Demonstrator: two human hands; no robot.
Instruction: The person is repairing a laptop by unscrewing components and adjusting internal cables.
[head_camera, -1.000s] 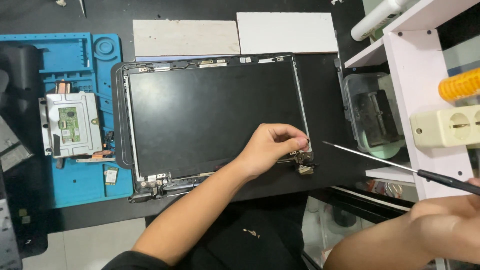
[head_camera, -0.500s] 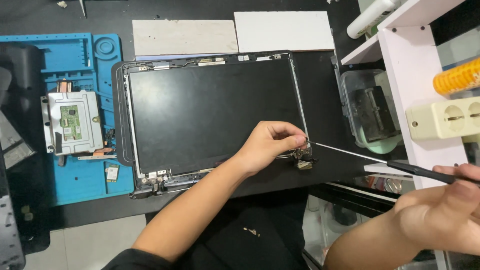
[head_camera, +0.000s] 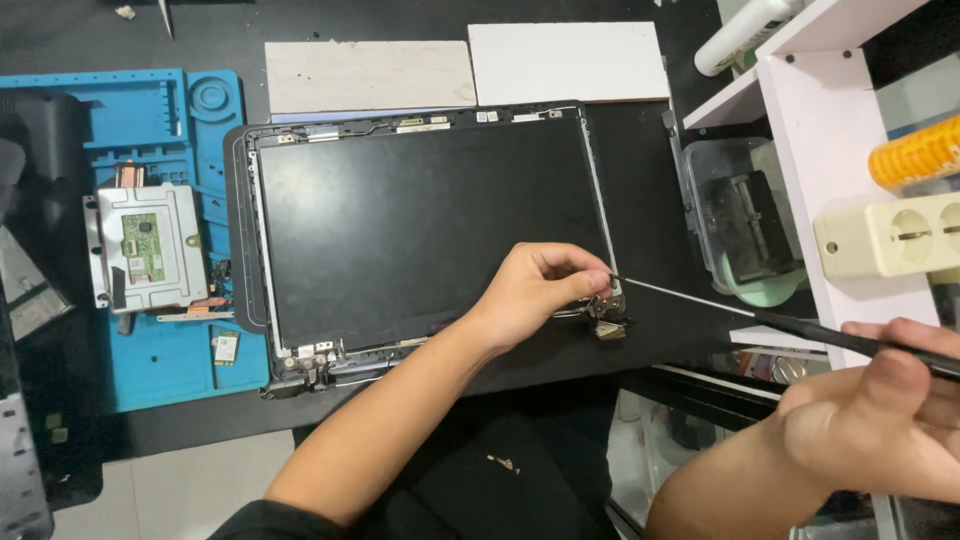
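Observation:
A bare laptop screen panel (head_camera: 420, 220) lies flat in its dark lid frame on the black desk. My left hand (head_camera: 540, 290) pinches the panel's lower right corner, right beside the metal hinge (head_camera: 605, 320). My right hand (head_camera: 880, 420) grips a long thin screwdriver (head_camera: 760, 315) by its black handle. The shaft runs up and to the left, and its tip touches the corner of the frame next to my left fingertips.
A blue repair mat (head_camera: 150, 240) at the left carries a silver touchpad board (head_camera: 150, 250) and small parts. Two pale flat boards (head_camera: 460, 70) lie behind the lid. A white shelf (head_camera: 800, 150) with a cream socket strip (head_camera: 890, 235) stands at the right, a clear container (head_camera: 740, 215) beside it.
My right hand has moved up and left with the screwdriver, bringing the tip to the screen's lower right corner. My left hand has stayed at that corner.

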